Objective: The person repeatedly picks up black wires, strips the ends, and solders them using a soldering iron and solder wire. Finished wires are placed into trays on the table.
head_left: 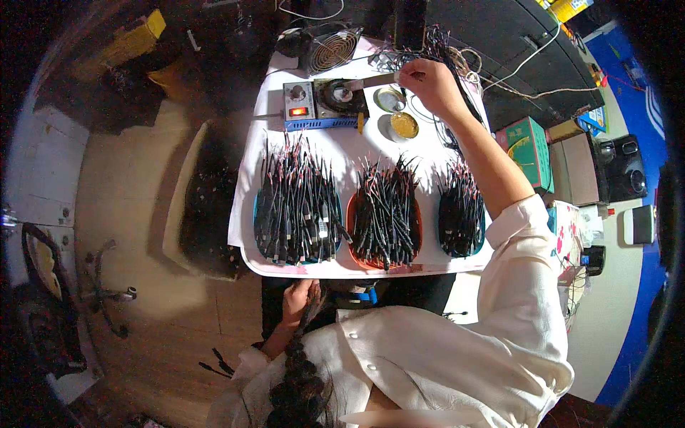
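My right hand [427, 80] is closed round a flat, scraper-like blade [378, 80]. The blade's tip reaches over the round dark well [344, 95] of a small heater box [300, 96], which has a knob and a lit red switch; silvery material shows in the well. Beside it stand an open round tin [390, 99] and another with amber contents [404, 127]. Below the table's near edge is my left hand [297, 299], its fingers closed and partly hidden by dark hair; what they hold cannot be made out.
Bundles of black cables with bare ends fill a blue basket [257, 228], an orange basket [350, 214] and a teal basket [464, 255] along the white table's [246, 242] near side. A fan [334, 51] and tangled wires [428, 53] lie at the back. A green box [526, 153] stands right.
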The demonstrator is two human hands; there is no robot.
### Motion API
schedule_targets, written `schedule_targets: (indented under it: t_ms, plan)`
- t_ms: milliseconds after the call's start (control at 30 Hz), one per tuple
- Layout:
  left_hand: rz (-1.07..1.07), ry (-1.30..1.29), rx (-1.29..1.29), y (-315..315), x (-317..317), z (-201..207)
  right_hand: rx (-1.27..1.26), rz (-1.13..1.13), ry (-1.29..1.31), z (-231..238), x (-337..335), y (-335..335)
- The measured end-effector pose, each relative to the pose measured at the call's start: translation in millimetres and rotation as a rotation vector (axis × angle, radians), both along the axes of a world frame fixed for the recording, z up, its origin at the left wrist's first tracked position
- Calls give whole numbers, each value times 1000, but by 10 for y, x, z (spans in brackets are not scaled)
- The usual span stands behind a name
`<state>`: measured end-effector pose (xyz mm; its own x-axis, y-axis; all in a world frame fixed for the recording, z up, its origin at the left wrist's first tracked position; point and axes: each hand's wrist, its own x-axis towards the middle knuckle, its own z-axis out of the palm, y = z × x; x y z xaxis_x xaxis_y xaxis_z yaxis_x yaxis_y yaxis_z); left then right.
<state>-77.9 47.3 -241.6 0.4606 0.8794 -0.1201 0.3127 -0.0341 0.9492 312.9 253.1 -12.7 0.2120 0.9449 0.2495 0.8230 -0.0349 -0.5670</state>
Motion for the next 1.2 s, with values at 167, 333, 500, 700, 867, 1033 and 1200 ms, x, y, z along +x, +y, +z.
schedule_targets:
  t_ms: [167,333,500,700,867,1033,1200]
  plan:
    - [-5,28,-57,-4,-16,-51,-40,36,-121,-43,-9,66]
    - [63,-64,-118,-7,9,2,-6,47,-143,-39,46,117]
    - [-3,45,91,6,1,5,-9,-10,-145,-2,85,111]
    - [-21,48,103,31,5,56,-35,36,-130,-21,3,106]
    - [-21,22,90,40,9,138,-54,-15,-183,10,74,122]
    - [6,8,97,10,13,38,-90,-83,-71,-7,254,77]
    - [-5,-34,-78,-13,-10,-21,-108,-48,77,-186,315,54]
